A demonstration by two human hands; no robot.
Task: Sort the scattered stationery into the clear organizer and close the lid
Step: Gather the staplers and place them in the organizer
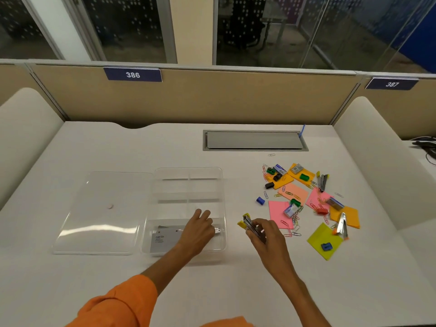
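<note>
Forearms reach in from the near edge, the left one in an orange sleeve [118,303]. Left hand [198,230] is palm-down inside the clear organizer [223,197], over its near compt, fingers bent down & pointing far. A small silvery piece [217,230] pokes out at its right side; can't tell if the fingers grip it or only cover it.

Right hand [264,234] sits just right of the organizer, over the white desk [212,291], thumb & fingers curled round a yellow-tipped metal tool [247,224]. Tool's long axis runs diagonal, near-right to far-left. Yellow ends point far-left twd the organizer's right wall, not touching it.

Organizer is see-through hard plastic, rectangular w/ rounded corners, split by dividers into several compts, long axis near-to-far. Grey box [162,239] marked "camlin" lies flat in the near compt, partly under the left hand. Clear lid [101,213], a flat glossy panel w/ rounded corners, lies just left of the organizer; can't tell if joined.

Further right is a loose scatter: square pink note [278,213] among orange & yellow-green ones, thin wire paper clips [295,220], blue plastic bit [260,200], shiny silver stapler [341,224] w/ orange end.
</note>
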